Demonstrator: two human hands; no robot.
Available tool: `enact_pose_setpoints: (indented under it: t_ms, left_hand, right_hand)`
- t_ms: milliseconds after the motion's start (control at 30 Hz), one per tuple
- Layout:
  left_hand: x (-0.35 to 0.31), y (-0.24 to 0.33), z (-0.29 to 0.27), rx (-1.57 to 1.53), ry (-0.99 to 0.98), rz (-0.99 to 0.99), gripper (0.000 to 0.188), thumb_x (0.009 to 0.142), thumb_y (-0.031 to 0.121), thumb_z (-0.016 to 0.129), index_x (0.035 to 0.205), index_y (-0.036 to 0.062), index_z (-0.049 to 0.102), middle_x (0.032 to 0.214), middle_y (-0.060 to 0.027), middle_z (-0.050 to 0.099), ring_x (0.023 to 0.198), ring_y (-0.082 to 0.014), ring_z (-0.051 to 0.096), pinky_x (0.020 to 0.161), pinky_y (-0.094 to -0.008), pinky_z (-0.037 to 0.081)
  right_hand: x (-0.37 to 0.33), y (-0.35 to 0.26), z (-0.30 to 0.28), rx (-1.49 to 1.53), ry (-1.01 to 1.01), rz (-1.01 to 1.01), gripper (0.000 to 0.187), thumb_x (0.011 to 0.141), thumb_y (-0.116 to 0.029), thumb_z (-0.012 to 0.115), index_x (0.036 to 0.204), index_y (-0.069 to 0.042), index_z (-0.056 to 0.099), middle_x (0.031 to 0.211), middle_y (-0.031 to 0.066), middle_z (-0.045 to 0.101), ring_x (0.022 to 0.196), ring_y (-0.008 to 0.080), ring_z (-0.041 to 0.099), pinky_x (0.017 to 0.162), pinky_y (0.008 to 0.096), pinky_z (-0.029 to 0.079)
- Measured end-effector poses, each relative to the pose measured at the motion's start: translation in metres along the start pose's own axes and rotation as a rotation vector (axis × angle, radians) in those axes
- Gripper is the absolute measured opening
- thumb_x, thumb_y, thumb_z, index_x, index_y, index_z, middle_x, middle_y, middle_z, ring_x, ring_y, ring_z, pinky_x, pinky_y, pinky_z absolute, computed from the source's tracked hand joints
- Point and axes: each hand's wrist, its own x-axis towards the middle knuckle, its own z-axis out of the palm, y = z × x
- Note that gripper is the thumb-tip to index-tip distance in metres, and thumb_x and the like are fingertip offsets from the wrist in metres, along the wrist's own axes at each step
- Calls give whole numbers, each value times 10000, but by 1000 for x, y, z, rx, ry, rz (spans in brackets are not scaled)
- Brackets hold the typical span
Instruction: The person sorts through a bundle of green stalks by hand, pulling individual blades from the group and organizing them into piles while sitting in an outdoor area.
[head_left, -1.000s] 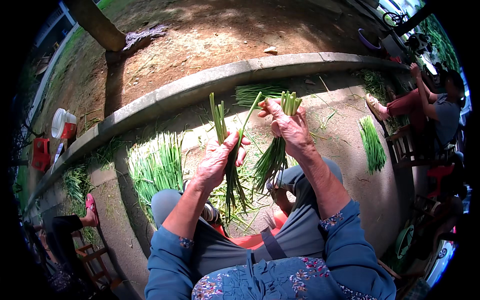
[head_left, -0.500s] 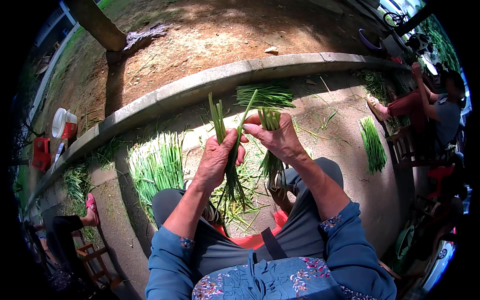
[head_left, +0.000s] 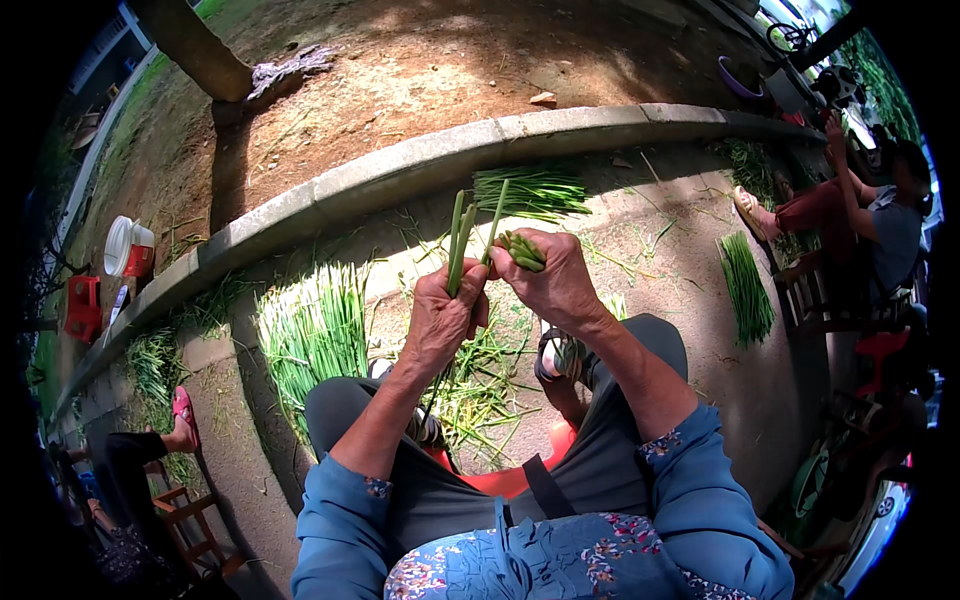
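Observation:
My left hand [head_left: 438, 318] is closed round a few long green stalks [head_left: 461, 245], their cut ends pointing up and away. In my right hand [head_left: 556, 287] is a thicker bunch of green stalks [head_left: 523, 252], its blunt ends toward the left hand. One single stalk [head_left: 497, 212] stands between the two hands, where the fingertips meet; which hand grips it, I cannot tell. Loose trimmings [head_left: 480, 395] lie on the ground beneath, between my feet. The lower parts of the held stalks are mostly hidden by my hands.
A large heap of stalks [head_left: 315, 335] lies to the left. Laid bundles sit beyond my hands [head_left: 530, 192] and to the right [head_left: 745, 290]. A stone kerb [head_left: 420, 160] curves across. People sit at both sides; a white bucket [head_left: 125, 245] and red stool [head_left: 83, 307] stand far left.
The right hand has turned, so its bunch now tips toward the left hand and its hanging tails no longer show. The single stalk stands more upright between the hands.

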Motion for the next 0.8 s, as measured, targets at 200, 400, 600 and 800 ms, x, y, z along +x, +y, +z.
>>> enact_pose_setpoints:
  t_ms: [200,400,600,800]
  left_hand:
    - [-1,3,-1,23,-13,-1,291,927,291,452,882,38,588,471,20,441,366,-40,355,343,-189,253]
    - [-2,8,-1,12,-52,-23,322,927,316,446,888,29,586,460,21,430,357,-37,336,343,-189,237]
    - [-3,9,-3,-28,-59,-39,340,928,328,440,892,18,575,459,16,424,361,-36,339,345,-190,242]
    - [-3,9,-3,-67,-92,-46,337,928,328,439,889,18,564,466,14,424,367,-37,344,349,-187,252]
  right_hand:
    - [0,-6,-2,-20,-8,-17,135,744,-85,613,674,6,543,585,128,540,507,202,549,486,334,414]
    - [1,1,-3,-84,23,-51,133,751,-97,612,688,-2,543,581,124,541,512,223,557,494,330,422]
    - [7,10,-7,48,131,66,154,800,-148,605,763,1,591,616,80,595,557,164,584,512,284,438]
    - [8,1,-10,411,43,251,180,816,-171,628,905,-15,633,701,40,623,470,23,453,397,190,325]
